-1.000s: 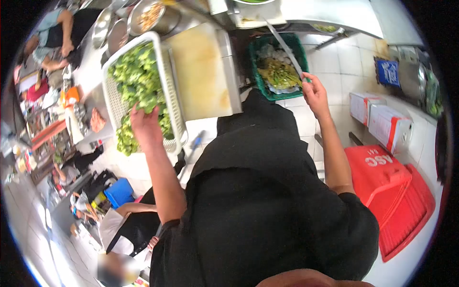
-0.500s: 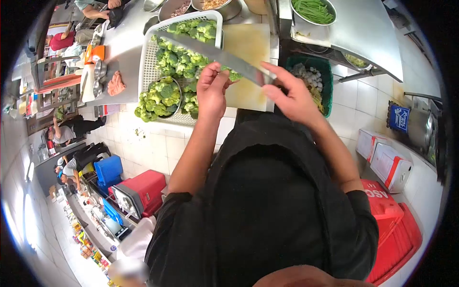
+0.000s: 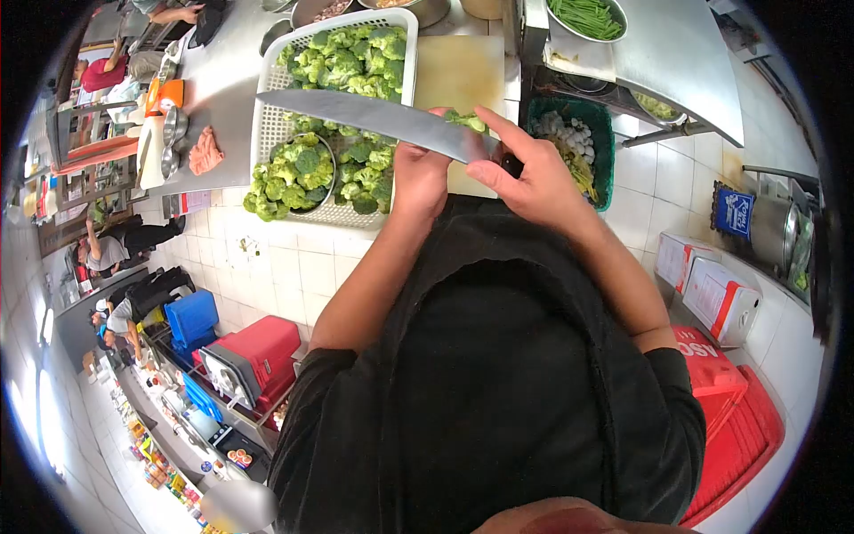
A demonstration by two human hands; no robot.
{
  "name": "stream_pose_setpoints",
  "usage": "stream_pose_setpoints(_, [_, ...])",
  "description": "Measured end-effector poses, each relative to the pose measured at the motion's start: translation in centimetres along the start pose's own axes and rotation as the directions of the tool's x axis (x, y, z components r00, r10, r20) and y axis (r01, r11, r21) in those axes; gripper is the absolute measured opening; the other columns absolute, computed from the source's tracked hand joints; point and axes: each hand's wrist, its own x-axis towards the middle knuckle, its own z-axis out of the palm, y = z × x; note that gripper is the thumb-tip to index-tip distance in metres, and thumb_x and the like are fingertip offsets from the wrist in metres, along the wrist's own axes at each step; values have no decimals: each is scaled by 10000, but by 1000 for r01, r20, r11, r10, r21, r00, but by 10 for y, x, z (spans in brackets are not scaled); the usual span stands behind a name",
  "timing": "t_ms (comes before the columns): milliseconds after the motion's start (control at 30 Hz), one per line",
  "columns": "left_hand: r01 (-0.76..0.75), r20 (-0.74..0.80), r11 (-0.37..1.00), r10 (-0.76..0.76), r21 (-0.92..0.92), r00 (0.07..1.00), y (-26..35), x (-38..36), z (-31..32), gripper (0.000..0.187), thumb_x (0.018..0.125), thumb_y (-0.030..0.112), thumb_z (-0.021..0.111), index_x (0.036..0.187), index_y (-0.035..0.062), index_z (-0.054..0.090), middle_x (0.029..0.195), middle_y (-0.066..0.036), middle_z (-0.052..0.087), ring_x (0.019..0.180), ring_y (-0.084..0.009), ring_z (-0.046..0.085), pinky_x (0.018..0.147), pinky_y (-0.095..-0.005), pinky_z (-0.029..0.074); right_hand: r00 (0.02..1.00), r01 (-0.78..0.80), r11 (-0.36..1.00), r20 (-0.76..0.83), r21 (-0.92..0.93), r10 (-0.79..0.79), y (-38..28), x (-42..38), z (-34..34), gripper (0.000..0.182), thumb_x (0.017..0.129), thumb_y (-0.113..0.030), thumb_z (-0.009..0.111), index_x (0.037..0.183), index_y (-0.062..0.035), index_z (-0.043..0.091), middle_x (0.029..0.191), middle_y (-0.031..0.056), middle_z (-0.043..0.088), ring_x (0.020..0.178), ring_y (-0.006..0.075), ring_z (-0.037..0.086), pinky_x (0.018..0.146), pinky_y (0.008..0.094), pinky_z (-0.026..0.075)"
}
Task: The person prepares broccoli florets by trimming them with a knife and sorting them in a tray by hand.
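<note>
My right hand (image 3: 538, 173) is wrapped round the handle of a large knife (image 3: 374, 118), whose blade points left across the white perforated basket (image 3: 267, 116). Close to the blade's right end, my left hand (image 3: 421, 173) is bent in with its fingertips partly hidden behind the metal. A small broccoli piece (image 3: 464, 121) shows between the two hands, just above the blade; which fingers hold it is unclear. Behind them lies a yellowish cutting board (image 3: 458, 76). Broccoli florets (image 3: 351, 62) fill much of the basket, and a round metal bowl (image 3: 333, 169) inside it holds more florets.
A green crate (image 3: 605, 160) with vegetable scraps stands right of the board. Green beans fill a bowl (image 3: 587, 37) on the right-hand steel table (image 3: 676, 62). Metal bowls stand behind the basket. Several people are at the far left. Red containers (image 3: 738, 445) are at lower right.
My left hand has moved right, closer to my right hand. The knife has shifted left and lies flatter across the view. The broccoli piece now shows between the hands.
</note>
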Motion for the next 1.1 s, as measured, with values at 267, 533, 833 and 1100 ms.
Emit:
stream_pose_setpoints(267, [-3,-23,999,2,-53,1000,-10,5,-3,306,890,-73,616,1189,-28,567,1059,-110,663,967,-189,652,861,-331,531,992,-100,990,62,-97,106,-7,-3,-4,745,847,-483,715,1391,-19,504,911,300,663,783,449,674,704,448,535])
stream_pose_setpoints(533, [-19,-22,999,20,47,1000,-5,4,0,320,877,-66,627,1192,-38,575,1067,-112,674,956,-178,655,840,-318,526,994,-105,993,12,-60,106,-2,-3,2,693,840,-467,741,1361,-61,532,873,253,673,705,395,669,659,419,528])
stream_pose_setpoints(833, [45,19,998,-46,36,999,0,3,1,124,905,-32,617,1017,-22,670,944,-86,708,869,-162,674,780,-299,534,995,-92,992,-42,-83,89,8,4,10,524,865,-402,752,1211,-50,578,720,174,642,576,279,623,572,366,498])
stream_pose_setpoints(1100, [-28,39,989,23,142,999,-8,10,-1,127,914,14,640,1036,-4,671,879,-49,686,746,-107,615,668,-269,499,982,-127,991,-133,52,133,26,8,25,453,875,-345,754,1176,-48,590,738,123,667,620,188,638,594,319,502])
